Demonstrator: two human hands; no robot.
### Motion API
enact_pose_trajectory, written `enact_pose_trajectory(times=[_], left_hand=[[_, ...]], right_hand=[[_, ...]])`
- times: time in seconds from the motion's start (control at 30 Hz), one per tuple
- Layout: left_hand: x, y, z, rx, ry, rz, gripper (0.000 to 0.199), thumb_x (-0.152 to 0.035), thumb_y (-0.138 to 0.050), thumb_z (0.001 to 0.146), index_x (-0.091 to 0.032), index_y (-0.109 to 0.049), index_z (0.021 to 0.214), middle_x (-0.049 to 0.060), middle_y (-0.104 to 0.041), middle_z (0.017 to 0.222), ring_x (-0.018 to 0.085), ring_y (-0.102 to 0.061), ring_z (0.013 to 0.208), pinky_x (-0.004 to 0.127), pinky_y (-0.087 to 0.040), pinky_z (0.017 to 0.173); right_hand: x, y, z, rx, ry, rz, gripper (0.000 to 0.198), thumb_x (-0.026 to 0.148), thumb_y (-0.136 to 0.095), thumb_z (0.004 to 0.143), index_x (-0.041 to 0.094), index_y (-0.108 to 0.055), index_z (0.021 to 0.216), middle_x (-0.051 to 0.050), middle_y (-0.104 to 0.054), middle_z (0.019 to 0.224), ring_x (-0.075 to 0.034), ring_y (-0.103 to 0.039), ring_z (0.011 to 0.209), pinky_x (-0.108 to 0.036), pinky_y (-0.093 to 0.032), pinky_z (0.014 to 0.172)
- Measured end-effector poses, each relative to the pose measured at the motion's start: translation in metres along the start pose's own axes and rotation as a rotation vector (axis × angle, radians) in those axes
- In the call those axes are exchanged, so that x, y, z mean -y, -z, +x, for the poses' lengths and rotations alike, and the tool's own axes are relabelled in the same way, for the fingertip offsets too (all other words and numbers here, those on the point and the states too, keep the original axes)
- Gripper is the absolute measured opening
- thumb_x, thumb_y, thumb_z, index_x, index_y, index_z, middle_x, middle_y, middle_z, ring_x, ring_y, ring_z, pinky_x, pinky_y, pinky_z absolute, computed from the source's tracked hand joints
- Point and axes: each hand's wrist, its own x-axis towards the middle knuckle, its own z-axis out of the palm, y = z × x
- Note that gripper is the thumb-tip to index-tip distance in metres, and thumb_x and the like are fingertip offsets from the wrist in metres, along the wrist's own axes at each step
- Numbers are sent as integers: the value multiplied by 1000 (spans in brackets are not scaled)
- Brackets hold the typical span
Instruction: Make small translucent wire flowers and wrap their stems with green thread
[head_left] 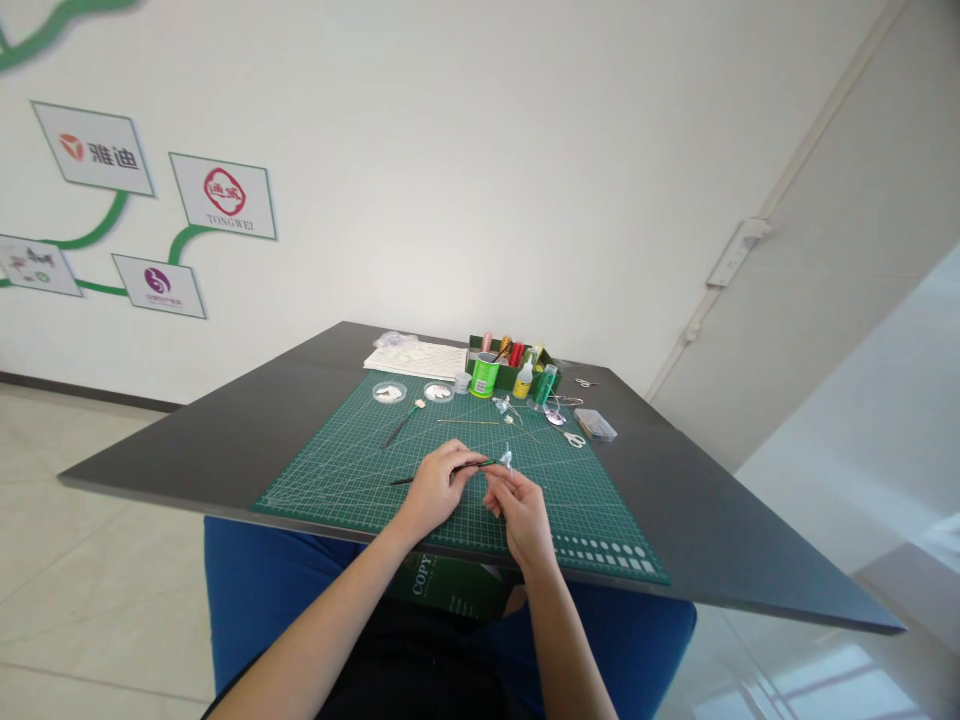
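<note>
My left hand [435, 488] is closed around a thin dark stick [403, 482], which points out to the left below the fingers. At the stick's right end sits a small pale blue flower-like ornament [506, 459], with a bit of green at its base. My right hand [519, 505] is just below that end, its fingertips pinched together and touching the stick's area. What lies between those right fingertips is too small to make out. Both hands are over the green cutting mat [315, 480]. A similar dark stick [395, 430] with a whitish tip lies farther up the mat.
Two shallow dishes [389, 393] with small pieces, a green can [485, 376], a glue bottle [523, 380] and a green thread spool [547, 384] stand behind. A box of spools [471, 345], white sheets [415, 360], scissors [574, 439] and a clear case [596, 425] lie around.
</note>
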Motion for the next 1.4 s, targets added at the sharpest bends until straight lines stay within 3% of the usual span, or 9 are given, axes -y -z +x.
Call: enact_pose_trajectory(times=[1.4], left_hand=[[4, -2, -1, -45, 0, 84, 19, -17, -61, 94, -20, -76, 105, 2, -61, 82, 15, -60, 76, 26, -45, 72]], right_hand=[[5, -1, 0, 13, -23, -20, 34, 41, -76, 75, 13, -77, 95, 1, -59, 56, -10, -45, 50, -24, -34, 50]])
